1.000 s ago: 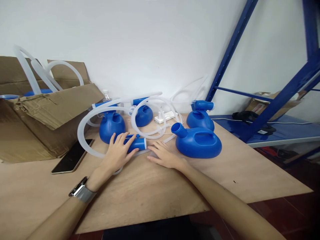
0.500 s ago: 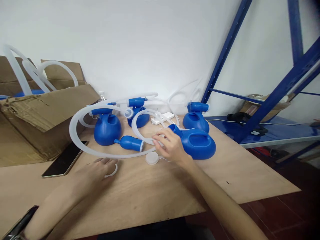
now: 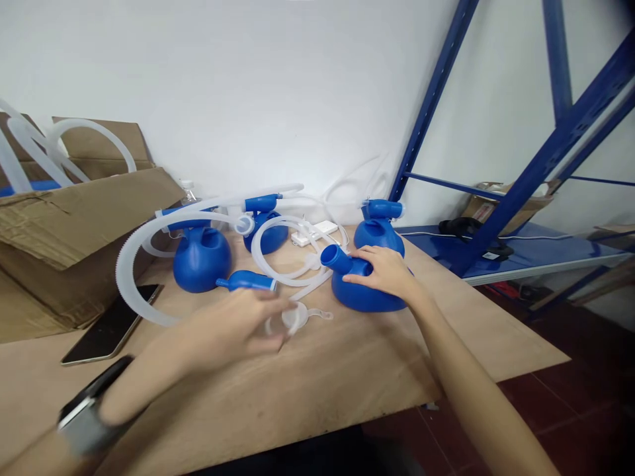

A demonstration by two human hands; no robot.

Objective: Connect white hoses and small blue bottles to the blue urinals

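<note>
My left hand point(image 3: 238, 327), blurred by motion, pinches a thin white ring point(image 3: 299, 322) over the table. Just behind the ring lies a round translucent cap point(image 3: 292, 313) with a strap. My right hand point(image 3: 387, 270) grips the handle of a blue plastic urinal bottle point(image 3: 364, 301), which lies on its side with its uncapped neck tilted up to the left. A loose blue spout point(image 3: 245, 280) with a white rim lies beyond my left hand. A translucent hose point(image 3: 129, 264) loops around it and is partly hidden by my left arm.
More blue bottles point(image 3: 201, 264) with spouts stand along the wall. A white power strip point(image 3: 313, 233) lies behind the coiled hose. At left are a cardboard box point(image 3: 94, 205) of hoses and a phone point(image 3: 112, 327). Blue metal shelving point(image 3: 436, 99) stands at right.
My right hand has moved right from near the bottle's neck and now grips its handle. My left hand has lifted and moved right with the ring. The view has shifted slightly right.
</note>
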